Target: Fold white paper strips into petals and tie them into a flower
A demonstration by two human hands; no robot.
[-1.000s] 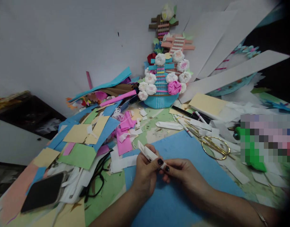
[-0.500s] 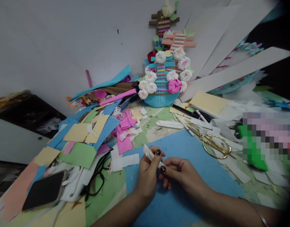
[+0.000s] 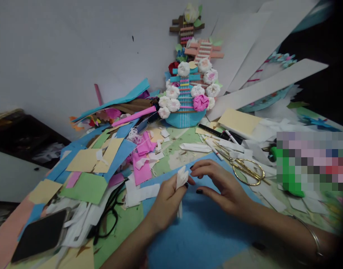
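– Right hand (image 3: 223,191) has moved most: half a second ago it was pinching the lower end of the white paper piece (image 3: 182,177), and now it is off it, just to the right.

– Is it gripping anything?

– Nothing I can see. Its fingers are spread and curved, thumb apart.

– And the paper?

– Only the left hand (image 3: 166,200) grasps it, between thumb and fingers, over the near half of the blue sheet (image 3: 205,239). It stands more upright than in the earlier picture, folded tip above the grip, with a pale end showing below.

– Why hold it around the middle?

– Probably so the folds stay together while the tip is left exposed. I can't tell how tightly it is squeezed.

– What about the blue sheet?

– It lies under both hands, perhaps as a flat work surface on the cluttered bench (image 3: 177,154).

– And the gold scissors (image 3: 248,172)?

– Far right of the hands, among white scraps, likely within reach. The phone (image 3: 38,237) sits well left, and the flowered blue guitar (image 3: 185,116) leans upright at the far side, seemingly out of the way.
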